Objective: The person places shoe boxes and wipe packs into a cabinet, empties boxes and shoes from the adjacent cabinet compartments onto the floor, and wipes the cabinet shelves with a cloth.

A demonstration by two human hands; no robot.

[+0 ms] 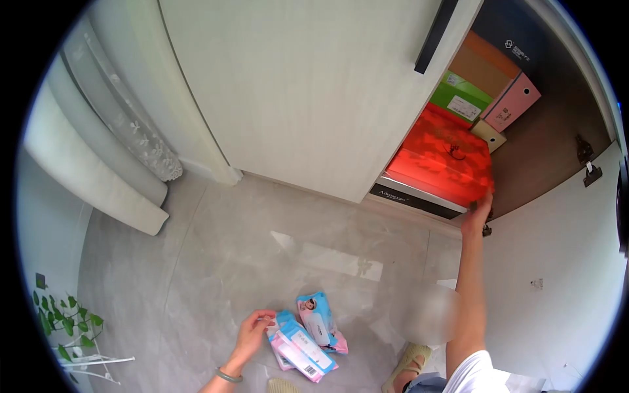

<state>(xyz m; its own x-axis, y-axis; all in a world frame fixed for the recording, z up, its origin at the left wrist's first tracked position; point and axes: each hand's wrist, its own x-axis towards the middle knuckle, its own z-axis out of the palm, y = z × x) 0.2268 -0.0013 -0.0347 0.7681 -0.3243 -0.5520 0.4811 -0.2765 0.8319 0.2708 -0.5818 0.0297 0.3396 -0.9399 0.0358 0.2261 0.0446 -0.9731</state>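
My left hand (pixel 254 333), with a bracelet at the wrist, has its fingers closed on the upper left end of a pink and blue packet (pixel 303 350) low over the floor. Another pink and blue packet (pixel 319 322) lies beside it on the right. Part of a further packet shows underneath the first. Inside the open cabinet, my right hand (pixel 479 211) is at the lower right corner of a red box (pixel 442 157). Its fingers are largely hidden by the box's edge, so their grip does not show.
Green (pixel 460 98), brown (pixel 483 64) and pink (pixel 515 103) boxes stand in the cabinet, with a black-fronted box (pixel 414 200) at the bottom. The cabinet door (pixel 557 268) stands open at right. Curtains (pixel 98 154) and a plant (pixel 69 321) are at left.
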